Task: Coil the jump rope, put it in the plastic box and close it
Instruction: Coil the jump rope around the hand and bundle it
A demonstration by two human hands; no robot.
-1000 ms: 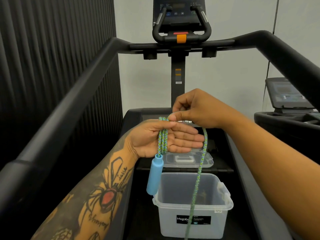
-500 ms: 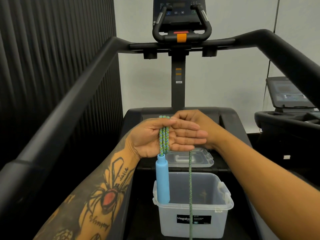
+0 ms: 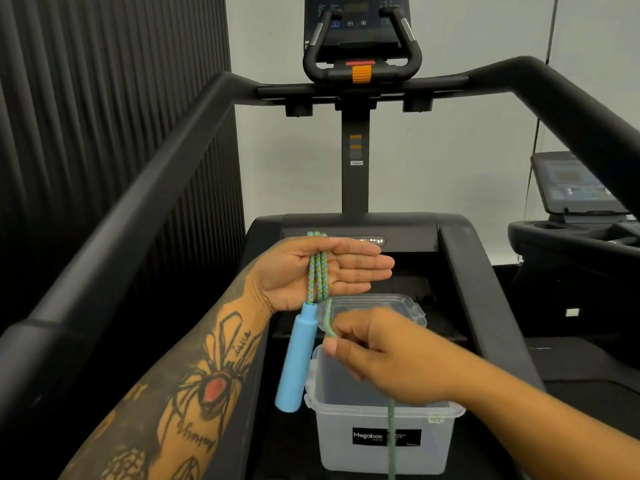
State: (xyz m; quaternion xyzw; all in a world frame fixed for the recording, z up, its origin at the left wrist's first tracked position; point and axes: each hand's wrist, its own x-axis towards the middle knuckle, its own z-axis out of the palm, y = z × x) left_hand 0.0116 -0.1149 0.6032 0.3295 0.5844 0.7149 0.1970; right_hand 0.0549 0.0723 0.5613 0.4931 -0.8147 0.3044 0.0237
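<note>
Above the treadmill deck [image 3: 491, 282], the left hand [image 3: 311, 271] is held palm up, fingers straight and pressed together, thumb alongside. Several strands of the green-and-blue jump rope [image 3: 317, 271] lie across the palm near the base of the fingers, looping over the hand's upper edge. One blue handle [image 3: 296, 358] hangs from the lower edge of that hand, tilted, its bottom end beside the rim of the plastic box [image 3: 384, 441]. Below, the right hand [image 3: 381, 355] pinches a single strand between thumb and fingertips, just under the left palm; the remaining rope drops from beneath this hand across the box front and out of view. Box stands open on the deck. Its clear lid [image 3: 381, 303] lies flat behind it, partly hidden by the right hand.
</note>
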